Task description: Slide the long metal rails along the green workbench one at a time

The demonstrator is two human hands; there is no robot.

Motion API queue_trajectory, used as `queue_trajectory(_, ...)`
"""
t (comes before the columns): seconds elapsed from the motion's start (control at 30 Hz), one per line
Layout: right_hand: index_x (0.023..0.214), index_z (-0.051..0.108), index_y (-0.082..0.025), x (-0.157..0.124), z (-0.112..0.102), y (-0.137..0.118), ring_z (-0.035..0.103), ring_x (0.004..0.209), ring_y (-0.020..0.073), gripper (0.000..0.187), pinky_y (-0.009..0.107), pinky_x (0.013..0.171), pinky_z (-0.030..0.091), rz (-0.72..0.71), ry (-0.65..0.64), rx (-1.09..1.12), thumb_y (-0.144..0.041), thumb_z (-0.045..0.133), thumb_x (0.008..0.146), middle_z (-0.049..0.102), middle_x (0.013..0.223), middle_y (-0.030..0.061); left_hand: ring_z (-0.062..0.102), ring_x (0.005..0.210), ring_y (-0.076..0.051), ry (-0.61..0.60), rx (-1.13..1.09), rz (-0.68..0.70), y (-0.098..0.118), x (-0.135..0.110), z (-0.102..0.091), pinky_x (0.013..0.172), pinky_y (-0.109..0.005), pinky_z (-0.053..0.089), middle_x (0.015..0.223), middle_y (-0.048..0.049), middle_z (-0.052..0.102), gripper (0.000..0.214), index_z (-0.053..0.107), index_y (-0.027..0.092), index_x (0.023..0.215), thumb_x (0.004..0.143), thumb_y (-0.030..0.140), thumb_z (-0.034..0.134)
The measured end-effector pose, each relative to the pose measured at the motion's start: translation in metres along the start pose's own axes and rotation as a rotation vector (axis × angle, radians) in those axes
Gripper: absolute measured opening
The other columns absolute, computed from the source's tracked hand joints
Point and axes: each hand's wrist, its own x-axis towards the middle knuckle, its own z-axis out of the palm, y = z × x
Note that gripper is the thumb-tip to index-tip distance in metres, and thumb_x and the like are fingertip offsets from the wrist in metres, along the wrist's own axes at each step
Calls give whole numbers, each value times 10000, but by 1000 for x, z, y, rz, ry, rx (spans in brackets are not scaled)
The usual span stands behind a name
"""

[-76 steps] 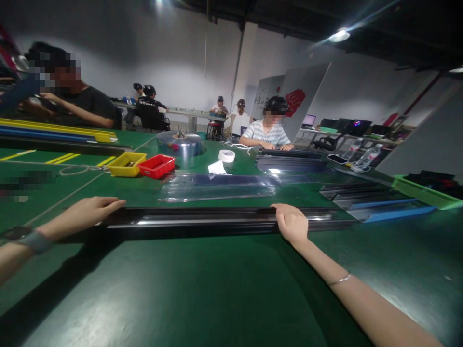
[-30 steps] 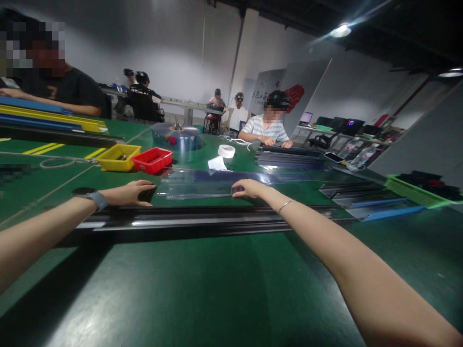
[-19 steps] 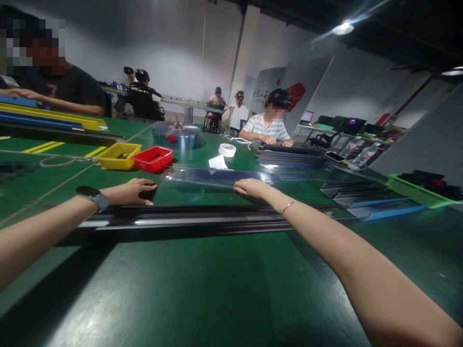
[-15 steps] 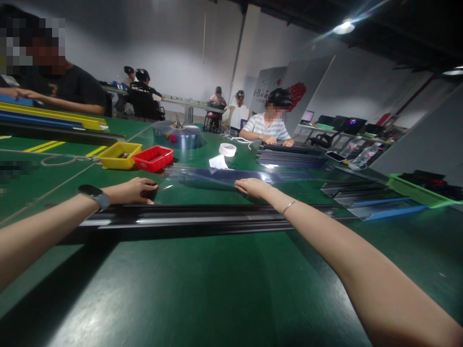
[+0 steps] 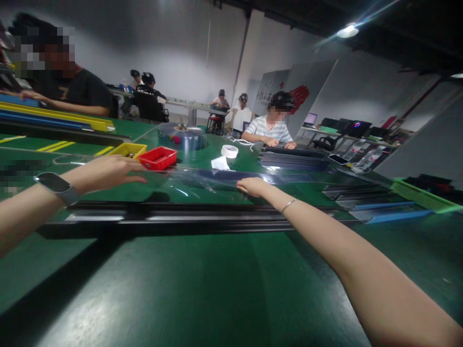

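My left hand [image 5: 108, 172] hovers above the table at the left, fingers stretched out and nothing in them. Just past its fingertips are a yellow bin [image 5: 130, 150], partly hidden by the hand, and a red bin [image 5: 158, 158]. My right hand [image 5: 252, 187] is closed on the near edge of a clear plastic film strip [image 5: 202, 179], which lies flat across the table. Between me and the film runs a long black profile [image 5: 202, 222] with a glossy groove. My right forearm passes over its right part.
A roll of clear film [image 5: 181, 137] with pliers on top, a tape roll [image 5: 230, 151] and white paper [image 5: 219, 164] lie farther back. Channel pieces [image 5: 376, 205] and a green basket [image 5: 427, 196] stand right. Co-workers sit at the far left and across the table.
My left hand has left the film's left end and moved left and upward, its fingers straightening. The right hand stays at the film's near edge. The view has shifted slightly.
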Motion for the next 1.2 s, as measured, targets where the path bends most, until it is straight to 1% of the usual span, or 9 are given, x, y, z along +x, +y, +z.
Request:
queue_trajectory(0.07, 961, 563, -222, 1, -1, 1, 554, 905, 196, 321, 260, 701, 384, 54, -34, 76, -411, 324, 860, 611, 993, 70, 454, 1039, -172, 78, 112, 106, -6, -12, -25, 951, -327, 282, 1115, 11, 520, 512, 522, 246, 1096, 758, 593, 356)
queue_trajectory(0.13, 969, 575, -224, 2, -3, 1, 557, 909, 195, 318, 261, 729, 387, 78, -47, 132, -413, 348, 851, 617, 990, 65, 426, 1069, -174, 254, 191, 39, -10, -28, -50, 959, -341, 271, 1128, -2, 482, 527, 499, 216, 1120, 796, 573, 286)
queue_trajectory(0.27, 1012, 579, -213, 4, -15, -9, 562, 916, 207, 389, 285, 779, 396, 69, -30, 204, -464, 335, 843, 614, 1012, 73, 374, 1126, -179, 475, 266, -140, -8, -63, -88, 965, -363, 255, 1128, 27, 450, 468, 485, 219, 1117, 831, 524, 274)
queue_trajectory(0.4, 1237, 388, -222, 5, -40, -46, 451, 1095, 203, 556, 322, 907, 341, -54, 154, 623, -573, 273, 822, 457, 1242, 74, 380, 1114, -155, 530, 279, -202, -1, -85, -109, 960, -326, 259, 1139, 27, 450, 461, 443, 212, 1156, 841, 508, 284)
queue_trajectory(0.53, 1329, 190, -242, 3, -65, -97, 358, 1173, 203, 738, 344, 950, 306, -266, 142, 903, -611, 426, 735, 315, 1340, 85, 396, 1092, -148, 561, 297, -244, 8, -93, -125, 947, -318, 267, 1088, 32, 473, 450, 453, 202, 1140, 847, 498, 283)
queue_trajectory(0.7, 1344, 97, -236, -12, -88, -135, 407, 1120, 195, 790, 363, 926, 329, -416, 68, 1068, -585, 456, 733, 447, 1214, 94, 432, 1056, -154, 686, 300, -352, 20, -99, -139, 883, -298, 322, 1081, 26, 474, 440, 445, 193, 1150, 850, 476, 291)
queue_trajectory(0.87, 1327, 177, -241, -41, -106, -134, 475, 971, 186, 774, 380, 866, 375, -378, 238, 869, -554, 518, 707, 468, 1110, 74, 436, 1043, -160, 672, 279, -374, 17, -108, -139, 865, -302, 339, 1114, 19, 461, 476, 406, 189, 1183, 837, 498, 302)
queue_trajectory(1.03, 1324, 185, -234, -77, -130, -104, 460, 956, 234, 737, 450, 830, 378, -200, 640, 522, -543, 491, 729, 454, 1088, 88, 457, 995, -133, 534, 196, -248, 9, -108, -125, 874, -283, 348, 1162, 18, 449, 515, 380, 208, 1201, 810, 539, 328)
queue_trajectory(1.2, 1333, 149, -244, -117, -171, -82, 340, 1098, 322, 751, 553, 878, 300, -88, 943, 130, -545, 485, 733, 344, 1191, 105, 440, 1051, -166, 404, 130, -64, 25, -93, -108, 917, -295, 324, 1187, -5, 449, 566, 392, 206, 1200, 763, 566, 400)
